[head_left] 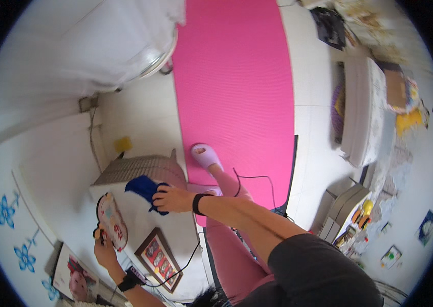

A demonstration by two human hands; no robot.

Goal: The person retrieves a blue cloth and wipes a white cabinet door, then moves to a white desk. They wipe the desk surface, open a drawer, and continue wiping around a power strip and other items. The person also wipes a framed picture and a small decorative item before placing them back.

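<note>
Over a white cabinet top at the lower left, my right hand grips a dark blue cloth, part of which spreads out to the left of my fingers. My left hand is closed on the near left edge of a decorative plaque, white with red markings and a dark, wavy outline. The plaque's far end comes close to the cloth, with a small gap between them. A framed picture with a red and dark pattern lies between my forearms.
A larger photo frame stands at the lower left by the wall with blue flower decals. A black cable crosses beside the framed picture. Past my slippers stretches a pink mat. A white box-like unit stands at the right.
</note>
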